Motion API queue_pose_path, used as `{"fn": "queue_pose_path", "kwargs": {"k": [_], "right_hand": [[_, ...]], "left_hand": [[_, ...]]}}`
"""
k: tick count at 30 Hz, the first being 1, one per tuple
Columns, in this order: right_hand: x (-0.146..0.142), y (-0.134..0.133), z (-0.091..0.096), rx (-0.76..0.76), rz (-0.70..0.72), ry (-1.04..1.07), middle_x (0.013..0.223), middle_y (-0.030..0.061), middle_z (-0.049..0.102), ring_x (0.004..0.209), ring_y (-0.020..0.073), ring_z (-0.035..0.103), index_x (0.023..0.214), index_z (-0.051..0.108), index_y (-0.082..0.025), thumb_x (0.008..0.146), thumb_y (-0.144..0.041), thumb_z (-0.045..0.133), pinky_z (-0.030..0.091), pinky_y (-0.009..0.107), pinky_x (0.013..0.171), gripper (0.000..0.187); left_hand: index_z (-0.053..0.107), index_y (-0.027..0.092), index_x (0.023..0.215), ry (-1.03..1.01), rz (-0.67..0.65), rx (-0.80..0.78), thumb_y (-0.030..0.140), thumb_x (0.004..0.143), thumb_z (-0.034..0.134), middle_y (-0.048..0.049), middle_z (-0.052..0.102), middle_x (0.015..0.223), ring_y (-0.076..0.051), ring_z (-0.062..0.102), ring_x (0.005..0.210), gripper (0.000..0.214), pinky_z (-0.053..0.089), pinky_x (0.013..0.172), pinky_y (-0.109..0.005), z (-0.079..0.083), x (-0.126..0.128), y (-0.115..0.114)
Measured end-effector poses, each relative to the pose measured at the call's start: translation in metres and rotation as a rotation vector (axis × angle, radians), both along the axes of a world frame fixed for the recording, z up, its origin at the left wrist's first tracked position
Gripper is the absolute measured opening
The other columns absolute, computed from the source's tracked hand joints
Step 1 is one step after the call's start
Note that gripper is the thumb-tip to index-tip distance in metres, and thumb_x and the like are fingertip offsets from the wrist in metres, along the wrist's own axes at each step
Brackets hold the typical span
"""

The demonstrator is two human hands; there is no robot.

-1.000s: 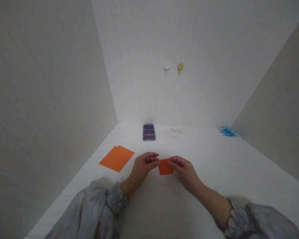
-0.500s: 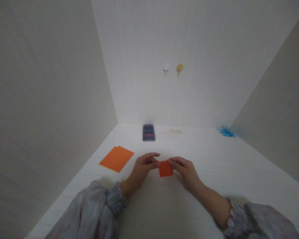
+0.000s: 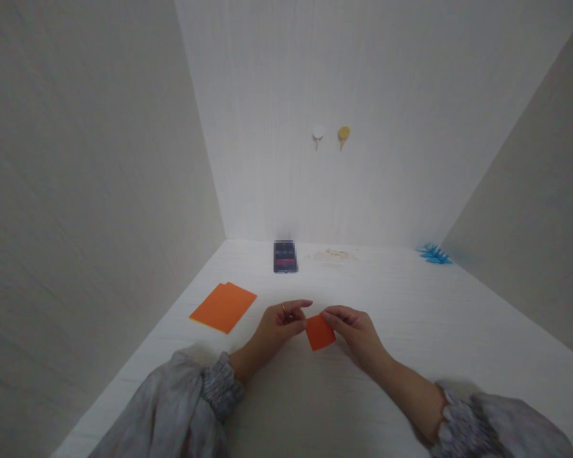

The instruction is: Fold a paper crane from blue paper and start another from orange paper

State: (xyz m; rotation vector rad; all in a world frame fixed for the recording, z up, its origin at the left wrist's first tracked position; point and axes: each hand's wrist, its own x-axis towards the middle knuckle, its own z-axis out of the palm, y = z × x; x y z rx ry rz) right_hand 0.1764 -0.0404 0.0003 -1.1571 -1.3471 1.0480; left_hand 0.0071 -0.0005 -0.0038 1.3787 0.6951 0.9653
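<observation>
Since the earlier frame, both hands have tilted the folded orange paper [image 3: 320, 331] slightly. My left hand [image 3: 279, 324] and right hand [image 3: 356, 327] pinch its side edges above the table [image 3: 410, 305]. I judge it light, flimsy, crease-prone; best held at the edges.

The left hand [image 3: 277, 326] and right hand [image 3: 357, 332] nearly meet, fingers pinched, forearms angled inward.

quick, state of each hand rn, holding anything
Left hand: closed, pinching the left edge of the orange paper.
Right hand: closed, pinching the orange paper's right edge.
</observation>
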Motion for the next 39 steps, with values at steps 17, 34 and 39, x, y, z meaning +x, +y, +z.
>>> {"fn": "queue_pose_path", "kwargs": {"k": [17, 34, 39], "right_hand": [[-0.001, -0.003, 0.008, 0.148, 0.021, -0.267, 0.068, 0.0002, 0.062, 0.066, 0.0152, 0.054, 0.073, 0.065, -0.021, 0.077, -0.033, 0.050, 0.041, 0.024, 0.062, 0.019], [-0.001, -0.005, 0.010, 0.190, 0.021, -0.303, 0.069, 0.0004, 0.062, 0.066, 0.0142, 0.055, 0.075, 0.064, -0.020, 0.078, -0.031, 0.050, 0.042, 0.023, 0.062, 0.018], [-0.002, -0.006, 0.012, 0.214, 0.030, -0.327, 0.068, 0.0005, 0.062, 0.065, 0.0136, 0.055, 0.074, 0.063, -0.019, 0.079, -0.030, 0.049, 0.043, 0.023, 0.061, 0.018]], "left_hand": [[0.063, 0.014, 0.068, 0.244, 0.054, 0.216, 0.032, 0.064, 0.064, -0.0021, 0.062, 0.063, -0.011, 0.051, 0.057, 0.018, 0.039, 0.056, -0.022, 0.004, 0.001, -0.004], [0.064, 0.013, 0.072, 0.261, 0.064, 0.277, 0.032, 0.068, 0.062, -0.0027, 0.062, 0.065, -0.011, 0.052, 0.060, 0.020, 0.041, 0.058, -0.022, 0.007, 0.000, -0.007], [0.063, 0.012, 0.072, 0.272, 0.073, 0.279, 0.033, 0.069, 0.061, -0.0022, 0.061, 0.064, -0.010, 0.051, 0.059, 0.021, 0.040, 0.057, -0.021, 0.006, 0.001, -0.007]]}}
